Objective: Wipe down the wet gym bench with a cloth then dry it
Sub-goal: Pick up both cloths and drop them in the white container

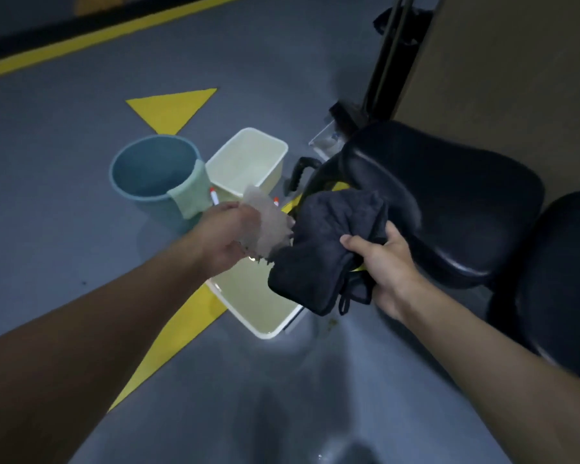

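The black padded gym bench (442, 202) stands at the right, with a second black pad (563, 276) nearer me. My right hand (387, 269) grips a bunched dark grey cloth (332, 242) just left of the bench pad. My left hand (230, 234) holds a thin pale grey cloth (268, 226) beside the dark one. Both cloths hang above a white rectangular tub (265, 326) that holds pale liquid.
A teal round bucket (148, 195) with a light green cloth (191, 192) over its rim stands on the grey floor, a second white tub (245, 162) next to it. Yellow floor markings (173, 108) lie around. A black machine frame (389, 58) rises behind the bench.
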Tool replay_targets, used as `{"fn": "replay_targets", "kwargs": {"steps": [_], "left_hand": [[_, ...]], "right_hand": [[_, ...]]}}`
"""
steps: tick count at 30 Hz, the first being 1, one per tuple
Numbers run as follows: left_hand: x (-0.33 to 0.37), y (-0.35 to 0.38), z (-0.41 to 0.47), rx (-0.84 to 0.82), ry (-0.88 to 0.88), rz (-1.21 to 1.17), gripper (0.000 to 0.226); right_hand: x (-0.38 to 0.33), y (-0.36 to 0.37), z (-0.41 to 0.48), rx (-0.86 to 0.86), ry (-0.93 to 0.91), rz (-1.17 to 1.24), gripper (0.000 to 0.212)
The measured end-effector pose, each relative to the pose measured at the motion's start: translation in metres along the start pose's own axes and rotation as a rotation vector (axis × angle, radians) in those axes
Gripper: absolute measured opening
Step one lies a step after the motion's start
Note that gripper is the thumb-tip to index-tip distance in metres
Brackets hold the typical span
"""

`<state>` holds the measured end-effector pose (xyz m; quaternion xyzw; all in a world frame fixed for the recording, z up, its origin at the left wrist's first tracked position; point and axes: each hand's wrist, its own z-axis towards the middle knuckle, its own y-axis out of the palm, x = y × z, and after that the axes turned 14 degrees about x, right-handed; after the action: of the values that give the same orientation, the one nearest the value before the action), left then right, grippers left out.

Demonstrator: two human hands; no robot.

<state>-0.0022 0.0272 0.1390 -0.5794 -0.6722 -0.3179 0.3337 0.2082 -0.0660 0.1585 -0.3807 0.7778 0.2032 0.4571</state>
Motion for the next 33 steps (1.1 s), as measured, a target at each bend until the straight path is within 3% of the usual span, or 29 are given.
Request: {"fn": "replay_targets", "kwargs": {"steps": [3, 6, 10, 13, 16, 22, 28, 33], "left_hand": [[-0.061, -0.034, 0.013, 0.118, 0.098, 0.061, 0.025], [-0.111, -0.043, 0.028, 0.123, 0.093, 0.093, 0.025], [-0.151, -0.027, 0.057, 0.084, 0.133, 0.075, 0.009], [-0.175, -0.019, 0.082, 0.036, 0.074, -0.025, 0.013], [-0.200, -0.012, 0.100, -0.036, -0.024, -0.134, 0.017], [-0.223, 0.011, 0.107, -0.065, -0.014, -0.256, 0.028], [-0.222, 0.031, 0.104, -0.098, -0.051, -0.356, 0.027], [-0.225, 0.035, 0.097, -0.114, -0.046, -0.364, 0.025]], "right_hand": [[0.067, 0.011, 0.023, -0.032, -0.019, -0.023, 0.033], [0.123, 0.014, 0.055, -0.038, 0.010, -0.019, 0.033], [0.177, 0.016, 0.105, -0.070, 0.016, -0.003, 0.031], [0.212, 0.020, 0.141, -0.107, 0.034, 0.014, 0.028], [0.241, 0.027, 0.167, -0.112, -0.018, -0.123, 0.033], [0.254, 0.024, 0.190, -0.043, -0.053, -0.065, 0.053], [0.260, 0.022, 0.193, 0.041, -0.059, -0.026, 0.021], [0.259, 0.022, 0.199, 0.007, -0.093, -0.134, 0.035]]}}
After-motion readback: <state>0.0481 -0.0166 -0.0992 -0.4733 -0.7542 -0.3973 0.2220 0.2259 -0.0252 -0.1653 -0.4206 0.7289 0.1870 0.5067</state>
